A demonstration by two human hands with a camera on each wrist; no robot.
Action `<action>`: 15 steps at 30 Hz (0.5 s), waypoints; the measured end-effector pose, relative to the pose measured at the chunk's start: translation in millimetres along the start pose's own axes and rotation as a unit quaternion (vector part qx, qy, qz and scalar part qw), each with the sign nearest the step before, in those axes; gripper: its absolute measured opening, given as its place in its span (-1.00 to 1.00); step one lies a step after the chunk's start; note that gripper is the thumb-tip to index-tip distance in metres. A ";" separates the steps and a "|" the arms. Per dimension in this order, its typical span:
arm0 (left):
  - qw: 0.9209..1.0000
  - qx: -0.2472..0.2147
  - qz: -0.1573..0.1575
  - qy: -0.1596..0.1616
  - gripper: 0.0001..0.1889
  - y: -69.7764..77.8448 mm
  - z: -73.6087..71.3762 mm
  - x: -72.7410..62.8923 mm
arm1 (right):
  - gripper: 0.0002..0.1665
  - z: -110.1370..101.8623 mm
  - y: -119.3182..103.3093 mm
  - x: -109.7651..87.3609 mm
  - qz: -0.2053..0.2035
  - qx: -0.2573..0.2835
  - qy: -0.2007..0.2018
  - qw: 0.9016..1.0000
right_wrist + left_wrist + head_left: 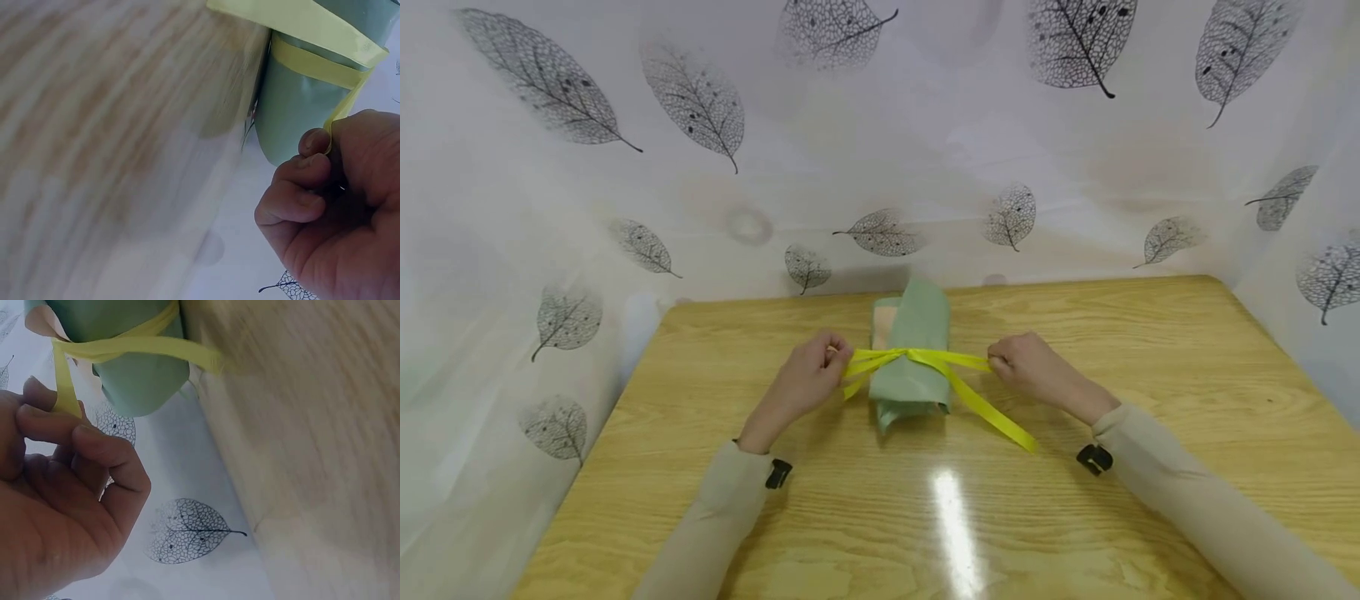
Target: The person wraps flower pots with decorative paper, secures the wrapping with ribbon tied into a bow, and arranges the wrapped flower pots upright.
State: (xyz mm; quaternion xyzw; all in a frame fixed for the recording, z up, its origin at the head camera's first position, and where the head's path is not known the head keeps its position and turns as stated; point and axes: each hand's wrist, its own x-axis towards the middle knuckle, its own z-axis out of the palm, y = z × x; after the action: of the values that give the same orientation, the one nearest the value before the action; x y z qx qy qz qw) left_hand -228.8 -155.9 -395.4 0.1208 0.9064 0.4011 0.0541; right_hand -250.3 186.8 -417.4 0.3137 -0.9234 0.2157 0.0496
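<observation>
A roll wrapped in pale green paper (912, 350) lies on the wooden table (1150, 350), its long axis pointing away from me. A yellow ribbon (925, 360) crosses its middle, with a knot on top. My left hand (811, 375) pinches one ribbon end (64, 394) at the roll's left side. My right hand (1026, 367) pinches the ribbon (340, 115) on the right. Both strands are pulled taut outward. A long loose ribbon tail (992, 412) trails toward the front right. The roll (134, 375) shows close in the left wrist view, and the same roll (300, 106) in the right wrist view.
A white backdrop printed with grey leaves (880, 125) closes the table's back and both sides. The roll lies near the table's far edge (1075, 283). A bright light reflection (955, 517) shines on the wood nearest me.
</observation>
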 end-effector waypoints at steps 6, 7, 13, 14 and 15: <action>0.999 -0.033 -0.003 -0.015 -0.73 -3.7 -0.7 0.2 | -0.54 0.4 0.7 -0.6 0.012 -0.010 -0.009 1.000; 0.999 -0.036 -0.003 -0.016 -0.73 -3.9 -0.9 -0.1 | -0.54 0.3 0.5 -0.4 0.012 -0.014 -0.008 1.000; 0.998 -0.051 -0.012 -0.025 -0.72 -4.0 -1.0 -2.0 | -0.53 0.6 -1.1 -3.1 0.039 -0.025 -0.027 0.999; 0.998 -0.051 -0.012 -0.025 -0.72 -4.0 -1.0 -2.1 | -0.53 0.8 -1.2 -3.9 0.047 -0.028 -0.031 0.998; 0.998 -0.049 -0.012 -0.025 -0.72 -4.0 -0.9 -1.9 | -0.53 0.9 -1.4 -4.5 0.054 -0.033 -0.033 0.997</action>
State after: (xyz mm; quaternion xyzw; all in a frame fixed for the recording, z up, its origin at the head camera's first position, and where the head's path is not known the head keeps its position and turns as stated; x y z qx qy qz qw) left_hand -227.8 -159.6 -397.7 0.1168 0.8854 0.4413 0.0874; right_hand -245.8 187.9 -418.7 0.2686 -0.9467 0.1771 0.0179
